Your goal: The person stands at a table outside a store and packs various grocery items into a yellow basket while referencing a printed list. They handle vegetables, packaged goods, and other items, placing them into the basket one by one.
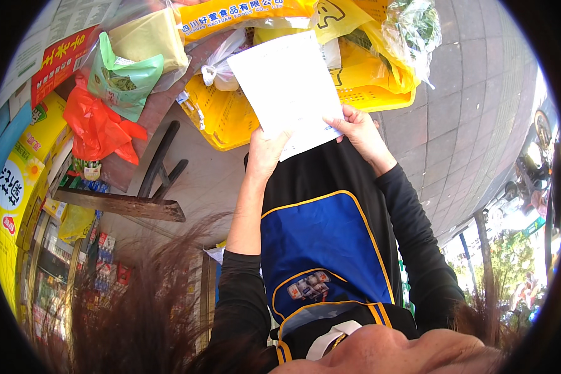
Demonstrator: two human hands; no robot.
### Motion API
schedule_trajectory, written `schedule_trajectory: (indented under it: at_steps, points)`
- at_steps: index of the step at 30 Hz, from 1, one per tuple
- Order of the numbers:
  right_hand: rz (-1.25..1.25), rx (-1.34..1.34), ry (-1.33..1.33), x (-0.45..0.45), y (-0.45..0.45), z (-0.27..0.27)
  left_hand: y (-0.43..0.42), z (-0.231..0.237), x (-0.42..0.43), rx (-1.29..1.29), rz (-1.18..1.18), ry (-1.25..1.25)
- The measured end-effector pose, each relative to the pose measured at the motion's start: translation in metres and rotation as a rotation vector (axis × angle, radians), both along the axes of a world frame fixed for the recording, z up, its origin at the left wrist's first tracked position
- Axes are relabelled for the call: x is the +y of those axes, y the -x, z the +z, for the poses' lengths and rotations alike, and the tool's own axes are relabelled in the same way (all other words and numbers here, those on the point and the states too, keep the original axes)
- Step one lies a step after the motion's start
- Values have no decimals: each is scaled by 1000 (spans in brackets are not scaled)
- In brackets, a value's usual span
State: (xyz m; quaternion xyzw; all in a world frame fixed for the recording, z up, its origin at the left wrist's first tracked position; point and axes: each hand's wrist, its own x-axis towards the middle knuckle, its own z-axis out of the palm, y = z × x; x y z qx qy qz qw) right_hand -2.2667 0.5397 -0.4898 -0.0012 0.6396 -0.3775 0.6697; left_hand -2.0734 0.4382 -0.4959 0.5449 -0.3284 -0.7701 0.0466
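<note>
A white sheet of paper (287, 89) is held up in front of me, its surface too bright to read. My left hand (267, 148) grips its lower left edge, thumb on top. My right hand (355, 128) pinches the lower right edge between thumb and fingers. Behind the sheet, partly hidden by it, stands a yellow plastic crate (224, 119). Inside the crate are a knotted white plastic bag (219, 61) and yellow printed bags (383, 61). A clear bag of green vegetables (411, 35) rests at the crate's far right.
Left of the crate lie a green plastic pouch (124, 79), a red plastic bag (98, 126) and a packet of yellowish sheets (147, 39). A wooden stool (121, 203) lies tipped over nearby. Yellow cartons (16, 191) stack at far left. Grey paving (453, 103) extends rightward.
</note>
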Motion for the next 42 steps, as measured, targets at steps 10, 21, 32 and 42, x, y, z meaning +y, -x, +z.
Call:
schedule_trajectory:
  at_steps: [10, 21, 32, 42]
  points:
    - [-15, 0, 17, -5, 0, 0, -2, 4, -3, -35, -125, 57]
    - [97, 79, -2, -5, 3, 5, -6, -4, 15, 67, -76, 229]
    - [519, 604, 237, -96, 4, 50, -17, -1, 56, 164, 129, 14]
    - [-87, -253, 227, -270, -100, -31, -30, 4, 36, 267, 130, -101]
